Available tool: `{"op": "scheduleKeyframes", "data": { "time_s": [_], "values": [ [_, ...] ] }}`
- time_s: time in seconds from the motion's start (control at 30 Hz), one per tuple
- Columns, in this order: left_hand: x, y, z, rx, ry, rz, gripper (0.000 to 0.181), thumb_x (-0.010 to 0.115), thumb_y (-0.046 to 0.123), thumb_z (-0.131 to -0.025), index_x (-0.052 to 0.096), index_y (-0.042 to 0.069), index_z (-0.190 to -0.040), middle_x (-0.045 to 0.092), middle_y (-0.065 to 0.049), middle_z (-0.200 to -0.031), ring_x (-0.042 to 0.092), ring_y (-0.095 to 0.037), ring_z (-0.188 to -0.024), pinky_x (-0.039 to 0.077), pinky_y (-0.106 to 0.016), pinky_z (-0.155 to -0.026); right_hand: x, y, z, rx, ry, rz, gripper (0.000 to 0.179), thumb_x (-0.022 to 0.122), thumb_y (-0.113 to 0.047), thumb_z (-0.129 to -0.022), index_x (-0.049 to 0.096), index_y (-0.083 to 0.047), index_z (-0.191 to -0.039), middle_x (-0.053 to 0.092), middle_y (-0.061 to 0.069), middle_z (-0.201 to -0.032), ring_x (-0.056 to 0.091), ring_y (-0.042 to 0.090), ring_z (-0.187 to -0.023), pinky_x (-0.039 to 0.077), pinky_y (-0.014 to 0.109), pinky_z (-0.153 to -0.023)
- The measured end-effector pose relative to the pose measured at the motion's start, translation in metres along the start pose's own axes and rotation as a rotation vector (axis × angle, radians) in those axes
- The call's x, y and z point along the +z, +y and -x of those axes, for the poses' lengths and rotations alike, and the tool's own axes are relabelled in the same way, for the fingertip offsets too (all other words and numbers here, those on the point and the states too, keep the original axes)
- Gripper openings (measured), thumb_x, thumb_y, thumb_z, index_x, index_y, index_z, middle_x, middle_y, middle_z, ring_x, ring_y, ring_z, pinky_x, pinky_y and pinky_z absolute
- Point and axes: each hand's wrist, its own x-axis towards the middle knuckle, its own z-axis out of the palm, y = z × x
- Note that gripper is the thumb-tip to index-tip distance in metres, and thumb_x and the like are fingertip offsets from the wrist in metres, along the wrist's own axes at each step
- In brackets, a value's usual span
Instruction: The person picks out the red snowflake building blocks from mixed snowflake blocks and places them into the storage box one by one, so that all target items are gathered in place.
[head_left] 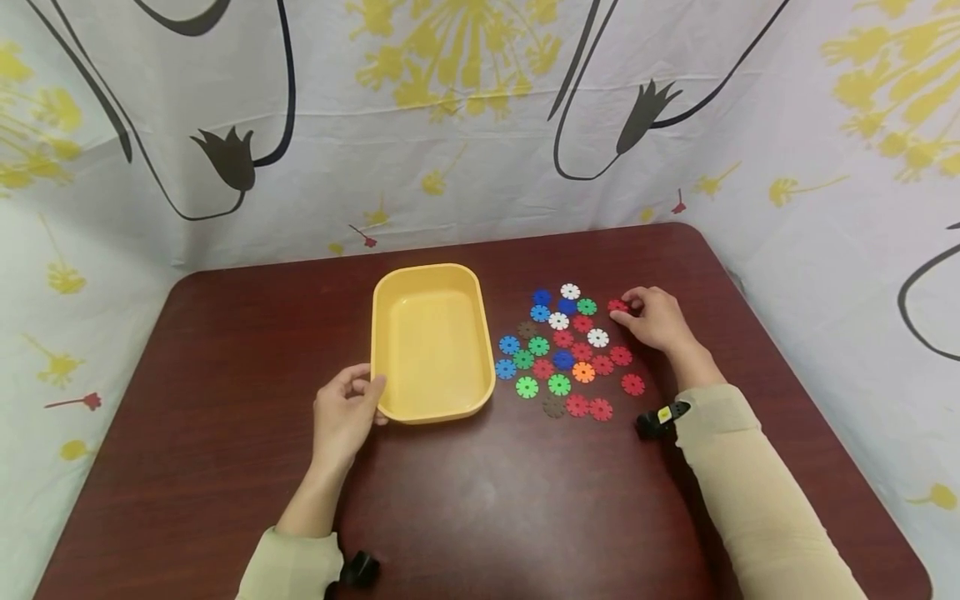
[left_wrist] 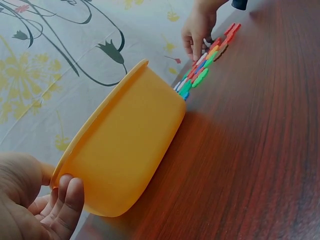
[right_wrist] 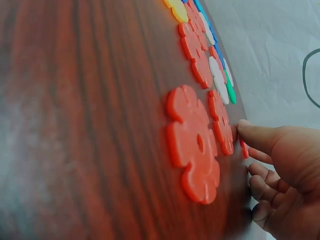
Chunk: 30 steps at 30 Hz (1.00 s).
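Observation:
A yellow plastic tray (head_left: 435, 414) stands on the table, its inside bare. My left hand (head_left: 345, 414) grips its near left corner, thumb over the rim and fingers against the outer wall, as the left wrist view also shows. At the far right of the scattered discs, my right hand (head_left: 658, 321) pinches a red notched disc (head_left: 617, 306) between thumb and fingers. In the right wrist view only the edge of that red disc (right_wrist: 244, 148) shows beside the thumb. Another red disc (right_wrist: 192, 145) lies flat close to the hand.
Several flat snowflake-shaped discs lie right of the tray, among them a white disc (head_left: 570, 291), an orange disc (head_left: 583, 372), a green disc (head_left: 559, 384) and a brown disc (head_left: 553, 406). The dark wood table (head_left: 480, 508) meets a patterned cloth (head_left: 450, 192) behind.

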Motion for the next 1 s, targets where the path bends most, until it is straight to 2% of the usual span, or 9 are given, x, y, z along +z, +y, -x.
{"op": "scheduleKeyframes", "data": {
  "time_s": [0.33, 0.6, 0.83, 1.0],
  "values": [
    [0.0016, 0.0, -0.0013, -0.011, -0.008, 0.008, 0.034, 0.069, 0.012, -0.097, 0.062, -0.005, -0.125, 0.061, -0.011, -0.084, 0.064, -0.009, -0.054, 0.061, -0.029, -0.052, -0.0038, 0.0005, -0.0058, 0.085, -0.107, -0.039, 0.039, 0.07, -0.029, -0.096, 0.056, 0.004, -0.11, 0.054, 0.024, -0.108, 0.049, 0.038, -0.1, 0.047, 0.055, -0.091],
    [0.0013, -0.0011, -0.0022, -0.006, -0.001, 0.015, 0.032, 0.068, 0.011, -0.097, 0.063, -0.004, -0.125, 0.06, -0.011, -0.082, 0.064, -0.009, -0.055, 0.061, -0.028, -0.051, -0.0011, 0.001, -0.0058, 0.074, -0.087, -0.11, 0.037, 0.071, -0.026, -0.096, 0.051, 0.0, -0.113, 0.058, 0.021, -0.105, 0.052, 0.036, -0.096, 0.047, 0.05, -0.087],
    [0.0025, -0.0019, -0.003, -0.005, -0.003, 0.019, 0.033, 0.068, 0.011, -0.097, 0.062, -0.004, -0.126, 0.061, -0.012, -0.082, 0.064, -0.009, -0.055, 0.061, -0.028, -0.052, -0.0027, 0.005, -0.0045, 0.06, -0.088, -0.093, 0.049, 0.076, -0.024, -0.093, 0.052, 0.0, -0.128, 0.062, 0.019, -0.104, 0.056, 0.032, -0.087, 0.05, 0.045, -0.082],
    [0.0027, -0.0013, -0.0022, -0.007, 0.005, 0.023, 0.033, 0.068, 0.011, -0.097, 0.062, -0.003, -0.126, 0.062, -0.013, -0.083, 0.063, -0.01, -0.054, 0.061, -0.029, -0.051, -0.0043, 0.006, -0.0053, 0.01, -0.093, -0.066, 0.04, 0.076, -0.024, -0.093, 0.062, 0.002, -0.12, 0.061, 0.016, -0.096, 0.053, 0.03, -0.087, 0.047, 0.044, -0.08]
  ]
}}
